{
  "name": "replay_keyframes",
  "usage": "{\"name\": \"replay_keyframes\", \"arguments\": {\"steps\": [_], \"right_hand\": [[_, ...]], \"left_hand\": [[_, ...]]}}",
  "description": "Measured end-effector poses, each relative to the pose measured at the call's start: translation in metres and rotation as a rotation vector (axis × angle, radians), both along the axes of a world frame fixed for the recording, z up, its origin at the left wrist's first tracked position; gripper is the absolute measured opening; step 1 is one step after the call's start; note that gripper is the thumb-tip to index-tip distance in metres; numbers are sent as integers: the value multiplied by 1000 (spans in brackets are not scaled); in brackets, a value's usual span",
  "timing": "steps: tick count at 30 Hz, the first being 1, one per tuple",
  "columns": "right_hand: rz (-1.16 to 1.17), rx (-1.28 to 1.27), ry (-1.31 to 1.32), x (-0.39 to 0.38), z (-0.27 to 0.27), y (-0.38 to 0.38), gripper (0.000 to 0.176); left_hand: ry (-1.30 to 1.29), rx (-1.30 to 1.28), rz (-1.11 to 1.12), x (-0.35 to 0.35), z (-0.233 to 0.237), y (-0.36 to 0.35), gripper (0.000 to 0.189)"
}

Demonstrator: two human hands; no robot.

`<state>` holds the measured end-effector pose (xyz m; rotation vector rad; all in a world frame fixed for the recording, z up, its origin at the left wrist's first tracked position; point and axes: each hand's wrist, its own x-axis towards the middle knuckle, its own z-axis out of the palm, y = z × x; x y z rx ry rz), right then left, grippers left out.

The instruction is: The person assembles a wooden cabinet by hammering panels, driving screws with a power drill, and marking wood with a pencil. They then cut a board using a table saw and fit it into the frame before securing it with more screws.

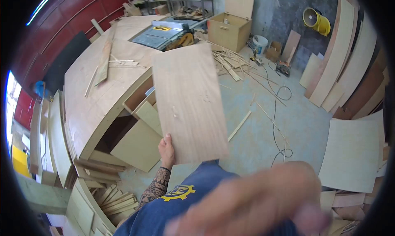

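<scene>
A rectangular plywood panel (pixel 189 104) is held up in front of me, its long side running away from my body. My left hand (pixel 166 151) grips its near left edge, thumb on the upper face and the other fingers mostly hidden beneath. Small pale marks show on the panel's face. Close to the camera, my right hand (pixel 255 197) is large and smeared by motion, in front of my blue shirt (pixel 185 203). Its fingers cannot be made out clearly, and it appears apart from the panel.
To the left stands a big wooden workbench (pixel 82 116) with a table saw (pixel 160 32) at its far end. Wood strips (pixel 230 63), a cord (pixel 273 125) and a circular saw (pixel 283 67) lie on the floor. Plywood sheets (pixel 349 153) lean at right, near a yellow fan (pixel 317 22).
</scene>
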<state>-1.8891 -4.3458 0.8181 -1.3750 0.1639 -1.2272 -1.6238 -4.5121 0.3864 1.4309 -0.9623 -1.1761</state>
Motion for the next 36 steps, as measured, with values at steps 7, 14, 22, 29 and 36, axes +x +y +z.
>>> {"name": "replay_keyframes", "arguments": {"steps": [7,14,22,29,36], "right_hand": [[-280,-150,-135,-55,9,-147,62],[-529,-397,325,-210,12,-312,47],[-693,175,379,-444,-140,-561,37],[-289,1065,547,-479,-406,-803,42],[-88,1044,858,-443,-454,-963,46]], "left_hand": [[-2,123,170,-87,20,-199,46],[26,87,303,-153,32,-380,39],[-36,17,503,-206,13,-522,51],[55,20,540,-239,10,-577,52],[-35,39,547,-258,-10,-650,51]]}}
